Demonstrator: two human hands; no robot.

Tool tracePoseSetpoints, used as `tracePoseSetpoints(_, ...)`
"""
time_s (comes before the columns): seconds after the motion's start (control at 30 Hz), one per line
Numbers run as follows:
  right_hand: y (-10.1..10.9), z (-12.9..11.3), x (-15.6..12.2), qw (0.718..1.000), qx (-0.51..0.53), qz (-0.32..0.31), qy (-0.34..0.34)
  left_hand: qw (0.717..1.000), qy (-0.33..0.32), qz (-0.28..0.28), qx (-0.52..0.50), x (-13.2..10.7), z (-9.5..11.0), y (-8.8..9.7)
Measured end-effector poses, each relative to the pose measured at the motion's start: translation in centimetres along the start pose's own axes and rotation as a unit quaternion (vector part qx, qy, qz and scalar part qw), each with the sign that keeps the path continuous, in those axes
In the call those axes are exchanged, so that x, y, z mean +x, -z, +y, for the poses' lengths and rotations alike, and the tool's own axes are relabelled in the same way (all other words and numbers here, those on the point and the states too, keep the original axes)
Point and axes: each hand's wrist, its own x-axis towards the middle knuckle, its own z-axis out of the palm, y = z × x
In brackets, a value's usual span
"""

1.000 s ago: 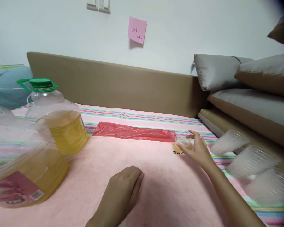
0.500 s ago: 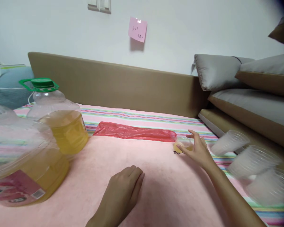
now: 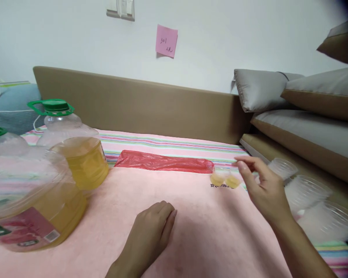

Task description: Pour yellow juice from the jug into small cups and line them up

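Observation:
Two small clear cups with yellow oil point(image 3: 224, 179) stand side by side on the pink towel point(image 3: 203, 231), just past the end of a red plastic bag point(image 3: 164, 163). My right hand point(image 3: 262, 185) hovers to the right of them, lifted off the towel, fingers loosely curled and apart, holding nothing. My left hand point(image 3: 150, 231) rests palm down on the towel near the front, fingers together and relaxed. Two big oil jugs with green caps stand at the left: a near one point(image 3: 31, 200) and a far one point(image 3: 75, 150).
A stack of empty clear plastic cups point(image 3: 307, 193) lies on its side at the right on the striped cloth. Grey and tan cushions point(image 3: 307, 100) are piled at the right. A tan headboard point(image 3: 147, 104) runs along the back, with a pink note point(image 3: 166, 41) on the wall.
My right hand has let go of the small oil cup and pulled back to the right and up. The cup now stands beside a second one. My left hand has stayed put.

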Motion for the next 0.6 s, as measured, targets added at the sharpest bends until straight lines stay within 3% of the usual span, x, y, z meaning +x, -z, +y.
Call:
tracePoseSetpoints(0.13, -0.7, -2.7, -5.1, 0.982, 0.065, -0.179, 0.007, 0.999, -0.036, 0.001, 0.013, -0.3, 0.8, -0.1)
tracePoseSetpoints(0.23, -2.2, -2.7, -9.1, 0.953, 0.049, -0.295, 0.036, 0.997, -0.071, -0.017, 0.021, -0.9, 1.7, -0.9)
tracePoseSetpoints(0.3, -2.7, -2.1, -10.8, 0.939, 0.028, -0.341, 0.041, 0.995, -0.095, -0.032, 0.029, -1.3, 2.2, -1.7)
tracePoseSetpoints(0.43, -1.9, -0.4, -11.9, 0.933, 0.003, -0.360, 0.018, 0.990, -0.128, -0.045, 0.043, -1.7, 3.1, -2.6)
tracePoseSetpoints(0.6, 0.0, 1.2, -11.4, 0.944, 0.005, -0.329, -0.013, 0.983, -0.174, -0.038, 0.044, -1.2, 3.5, -2.0)
